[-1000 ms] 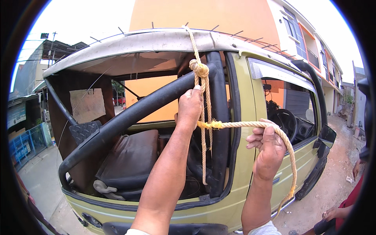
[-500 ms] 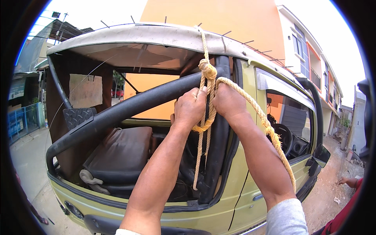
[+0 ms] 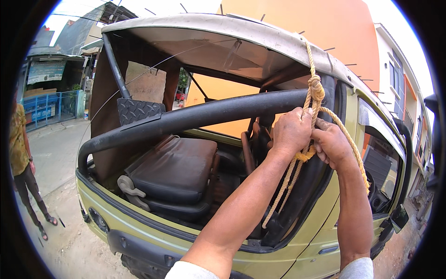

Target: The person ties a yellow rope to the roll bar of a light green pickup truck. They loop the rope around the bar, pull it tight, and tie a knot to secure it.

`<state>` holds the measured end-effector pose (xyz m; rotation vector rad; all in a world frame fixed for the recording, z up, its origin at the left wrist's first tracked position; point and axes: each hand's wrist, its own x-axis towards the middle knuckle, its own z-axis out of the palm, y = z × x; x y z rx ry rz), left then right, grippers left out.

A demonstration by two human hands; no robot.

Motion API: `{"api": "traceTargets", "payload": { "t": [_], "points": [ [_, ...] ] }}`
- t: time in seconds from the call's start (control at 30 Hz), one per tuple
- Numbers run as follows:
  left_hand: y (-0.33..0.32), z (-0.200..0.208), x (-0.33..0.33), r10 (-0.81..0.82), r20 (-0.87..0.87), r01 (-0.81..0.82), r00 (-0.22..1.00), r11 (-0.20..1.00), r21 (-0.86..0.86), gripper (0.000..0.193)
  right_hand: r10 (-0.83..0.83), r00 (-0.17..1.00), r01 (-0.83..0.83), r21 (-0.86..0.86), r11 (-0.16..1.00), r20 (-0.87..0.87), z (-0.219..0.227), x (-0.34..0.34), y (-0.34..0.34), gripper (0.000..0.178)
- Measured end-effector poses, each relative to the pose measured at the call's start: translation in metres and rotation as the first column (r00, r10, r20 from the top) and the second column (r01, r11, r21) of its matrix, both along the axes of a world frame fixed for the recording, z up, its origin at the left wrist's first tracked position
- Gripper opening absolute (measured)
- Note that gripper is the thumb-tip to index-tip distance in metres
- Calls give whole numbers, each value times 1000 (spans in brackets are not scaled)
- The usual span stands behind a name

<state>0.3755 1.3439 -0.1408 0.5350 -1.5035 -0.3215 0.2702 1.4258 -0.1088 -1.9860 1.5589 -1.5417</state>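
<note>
A yellowish rope (image 3: 310, 58) comes down over the edge of the off-white canopy (image 3: 204, 23) to a bulky knot (image 3: 317, 89). Just below the knot, my left hand (image 3: 291, 132) is closed around the hanging rope strands. Pressed up beside it, my right hand (image 3: 332, 144) pinches the rope with bent fingers; its fingertips are partly hidden. One thick length arches over my right hand and hangs down its far side. A frayed loop (image 3: 304, 156) shows under my hands, with thin rope ends dangling beside the black roll bar (image 3: 209, 109).
The light green off-road vehicle (image 3: 302, 253) has an open side with a folded dark seat (image 3: 174, 162) inside. A side mirror (image 3: 398, 218) sticks out at right. At far left a person (image 3: 23, 158) stands on the road near a blue fence (image 3: 49, 109).
The view has swung left, so the vehicle and rope sit further right. My right hand has dropped from up by the knot to beside my left hand. A standing person has come into view.
</note>
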Motion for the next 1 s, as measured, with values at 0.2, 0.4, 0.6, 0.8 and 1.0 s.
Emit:
{"api": "traceTargets", "payload": {
  "t": [0.2, 0.4, 0.6, 0.8, 1.0],
  "points": [
    [-25, -1, -2, -557, -137, 565, 819, 824, 26, 42, 201, 911, -284, 192, 939, 361, 14, -20, -16, 10],
    [-31, -5, -6, -626, -202, 644, 753, 765, 27, 38, 60, 978, -103, 213, 972, 199, 18, -8, -22, 12],
    [-18, 1, -3, -123, -36, 124, 992, 991, 41, 43, 126, 966, -88, -173, 981, 228, -22, 3, -12, 20],
    [-6, 15, 11, 277, 188, -264, 942, 960, -92, 49, -437, 873, 112, -784, 610, -216, -60, -9, -33, 12],
    [7, 24, 17, 301, 279, -296, 912, 953, -59, 50, -610, 751, 168, -820, 548, -254, -47, 3, -34, 26]
  ]
}}
